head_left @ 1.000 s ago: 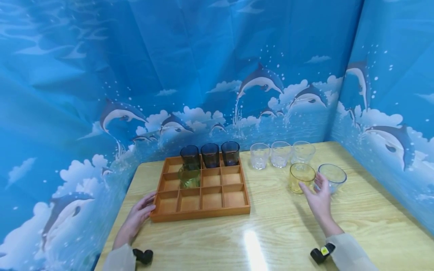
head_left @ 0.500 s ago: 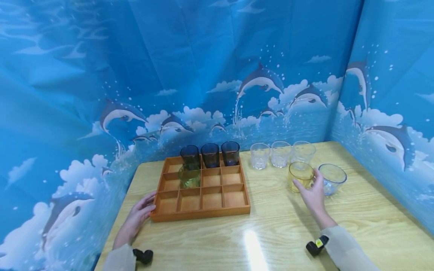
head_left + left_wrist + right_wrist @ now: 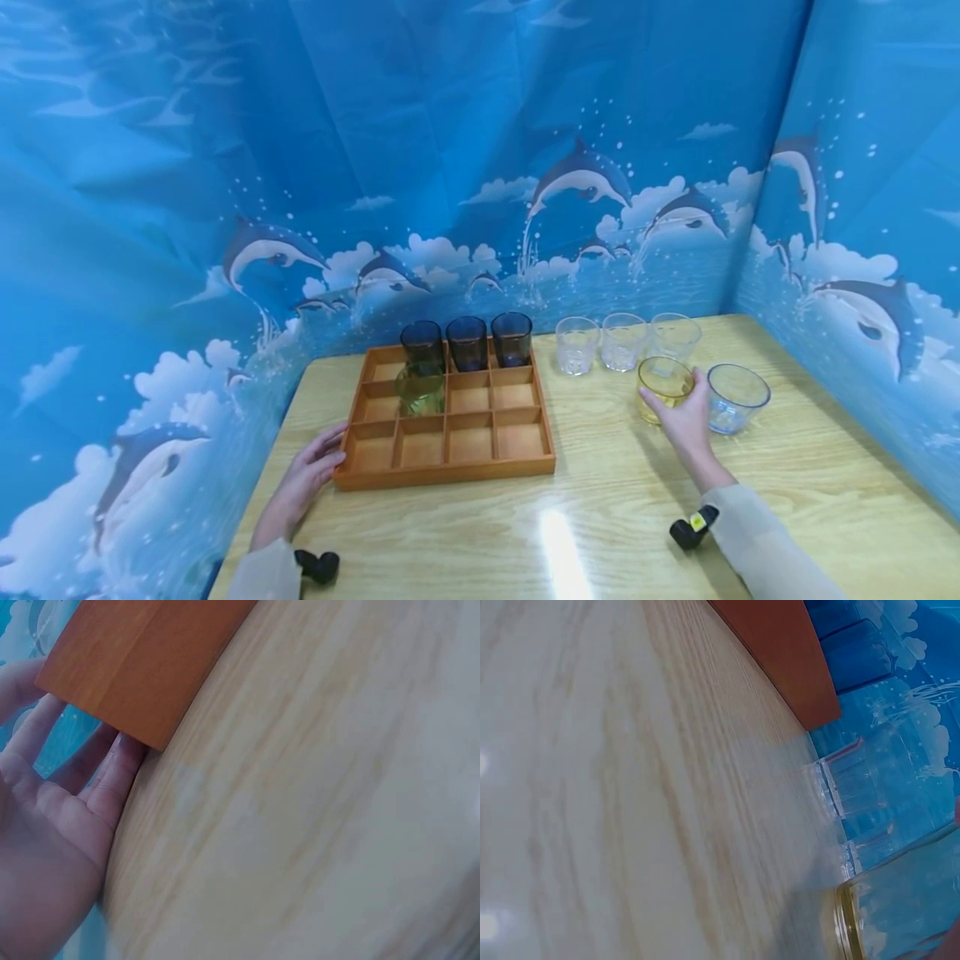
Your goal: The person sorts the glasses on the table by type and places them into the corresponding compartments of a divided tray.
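Note:
My right hand [image 3: 687,421] grips a yellow glass [image 3: 658,390], thumb on the near left side and fingers at its right. In the right wrist view the base of this yellow glass [image 3: 850,922] shows low over the tabletop. Just right of the hand stands a wide glass with a blue rim [image 3: 737,402]. At the left, the fingers of my left hand [image 3: 302,483] rest against the outer side of a wooden compartment tray [image 3: 450,477]. The left wrist view has these fingers [image 3: 112,780] extended along the corner of the tray [image 3: 142,671].
Dark glasses [image 3: 467,343] fill three compartments of the tray's back row. A green glass [image 3: 420,392] stands in the middle row, second from the left. Three clear glasses [image 3: 621,343] line the table's back. A blue dolphin-print curtain [image 3: 420,167] rises behind.
My right hand has shifted left, away from the blue-rimmed glass, and closed around the yellow glass, which has moved slightly. The left hand and tray have stayed put.

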